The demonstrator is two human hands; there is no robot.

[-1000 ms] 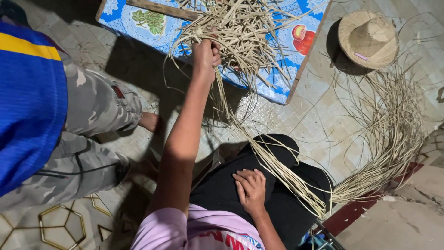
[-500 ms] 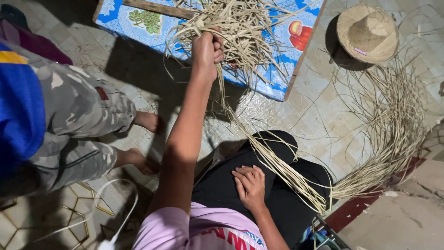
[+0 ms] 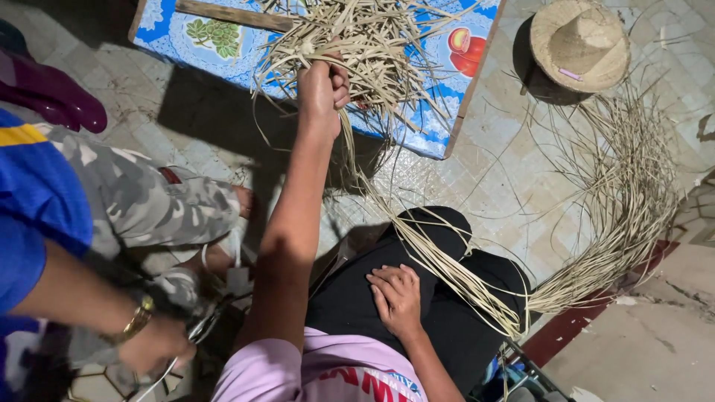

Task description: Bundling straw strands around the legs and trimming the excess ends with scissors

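Note:
My left hand (image 3: pixel 322 88) is raised and closed around a bundle of dried straw strips (image 3: pixel 372 41), whose upper ends fan out over a low table with a blue patterned cloth (image 3: pixel 216 37). The long strips (image 3: pixel 447 272) trail down from my fist across my black-clad lap. There my right hand (image 3: pixel 395 298) lies flat, fingers apart, just left of the strips and holding nothing.
A woven straw hat (image 3: pixel 579 45) lies on the tiled floor at top right, above a loose curve of straw strands (image 3: pixel 633 201). Another person in a blue shirt and camouflage trousers (image 3: pixel 141 201) crouches at the left, a hand (image 3: pixel 153 346) on a white cable.
The person at the left has bent down and brought a hand with a gold bracelet into view at the cable. My left hand still holds the bundle; my right hand has not moved.

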